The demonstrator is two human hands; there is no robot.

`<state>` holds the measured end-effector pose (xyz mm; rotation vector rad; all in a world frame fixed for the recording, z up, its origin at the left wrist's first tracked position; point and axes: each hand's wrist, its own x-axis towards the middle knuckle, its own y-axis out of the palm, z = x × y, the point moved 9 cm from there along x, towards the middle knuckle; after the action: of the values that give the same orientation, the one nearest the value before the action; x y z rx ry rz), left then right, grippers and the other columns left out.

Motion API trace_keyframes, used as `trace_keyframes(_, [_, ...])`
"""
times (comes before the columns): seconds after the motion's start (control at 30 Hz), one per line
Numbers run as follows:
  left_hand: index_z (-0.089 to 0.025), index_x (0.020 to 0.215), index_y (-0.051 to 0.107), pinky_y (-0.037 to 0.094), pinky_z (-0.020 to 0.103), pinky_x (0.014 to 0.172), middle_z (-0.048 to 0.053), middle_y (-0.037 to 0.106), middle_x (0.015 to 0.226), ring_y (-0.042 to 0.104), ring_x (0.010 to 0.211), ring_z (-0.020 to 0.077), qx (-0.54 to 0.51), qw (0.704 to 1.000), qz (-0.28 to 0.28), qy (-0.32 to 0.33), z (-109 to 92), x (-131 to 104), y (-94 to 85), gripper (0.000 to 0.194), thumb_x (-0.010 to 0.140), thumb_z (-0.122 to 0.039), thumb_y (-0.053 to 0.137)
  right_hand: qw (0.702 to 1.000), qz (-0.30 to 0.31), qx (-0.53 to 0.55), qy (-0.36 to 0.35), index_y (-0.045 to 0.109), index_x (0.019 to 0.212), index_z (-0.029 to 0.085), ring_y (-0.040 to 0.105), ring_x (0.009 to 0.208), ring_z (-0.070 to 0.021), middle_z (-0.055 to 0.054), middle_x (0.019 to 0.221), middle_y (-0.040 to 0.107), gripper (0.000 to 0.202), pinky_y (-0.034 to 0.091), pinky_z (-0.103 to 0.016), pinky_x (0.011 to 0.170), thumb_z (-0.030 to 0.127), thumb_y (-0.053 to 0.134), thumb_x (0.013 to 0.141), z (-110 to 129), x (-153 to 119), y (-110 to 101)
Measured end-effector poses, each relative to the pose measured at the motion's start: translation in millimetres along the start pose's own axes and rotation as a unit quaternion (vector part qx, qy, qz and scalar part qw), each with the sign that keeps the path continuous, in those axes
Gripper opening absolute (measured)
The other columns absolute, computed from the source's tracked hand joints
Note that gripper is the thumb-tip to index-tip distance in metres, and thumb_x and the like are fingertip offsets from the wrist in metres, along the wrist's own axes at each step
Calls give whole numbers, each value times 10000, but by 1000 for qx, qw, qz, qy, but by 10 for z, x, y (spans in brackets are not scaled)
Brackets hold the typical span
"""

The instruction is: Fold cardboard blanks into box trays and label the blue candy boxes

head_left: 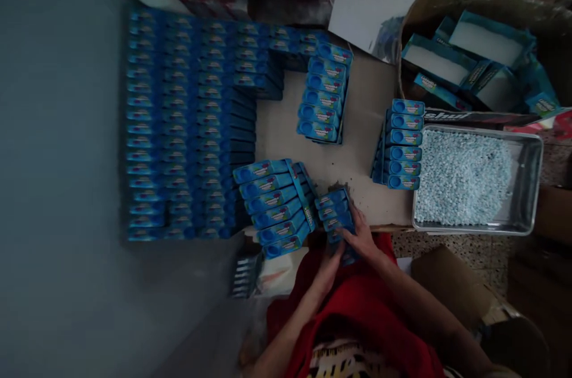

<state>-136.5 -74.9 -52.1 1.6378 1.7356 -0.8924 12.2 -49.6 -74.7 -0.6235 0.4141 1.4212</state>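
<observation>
So you've got both hands on a small stack of blue printed cardboard packs [333, 210] right at the near edge of the pale flat surface [286, 121], partly over your red garment [357, 300]. Your right hand [361, 239] has its grip clamped on that stack, thumb over the top and fingers along the 3 o'clock side. Your left hand [329, 270] is against its 6 o'clock end, but the fingers are too hidden to tell how closed that grip is.

Going round from the stack: just beside it at 9 o'clock there's a fanned, tilted row of six blue packs [268, 202]. At 10 you've got a big block of blue packs in tight columns [179, 121]. At 12 sits a slanted row of six packs [322, 98], and between 1 and 2 another straight row of six [404, 138]. Near 3, a shiny rectangular metal tray [524, 187] holds small pale-blue pellets [465, 178]. Further out, between 1 and 2, an open brown cardboard carton [429, 15] has loose blue boxes [440, 62] inside.
</observation>
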Motion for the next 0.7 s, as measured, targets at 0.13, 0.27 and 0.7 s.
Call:
trace_keyframes(0.13, [-282,1324,693,459,609,1184,148,687,1438,579,1427,387,-37,998,33,-49,204,-268,18,634,779,-585,808,999,16,27,28,573,1558,354,402,1566,-364,-64,1661,485,827,264,-566,1323,641,769,807,174,-265,-91])
trace_keyframes(0.27, [-293,1339,706,502,610,1166,132,707,1390,631,1357,418,-36,993,87,-67,-81,-620,151,684,736,-577,857,999,-17,17,-26,569,1550,433,362,1600,-318,-4,1690,440,690,268,-534,1341,587,729,896,869,-743,-508])
trace_keyframes(0.7, [-108,1522,521,562,463,939,232,783,1148,749,1122,394,471,823,163,273,-2984,-566,2064,786,1029,-712,426,964,-201,51,-163,639,1476,251,580,1424,-301,-62,1478,671,698,414,-522,1246,684,654,928,2503,174,-2540])
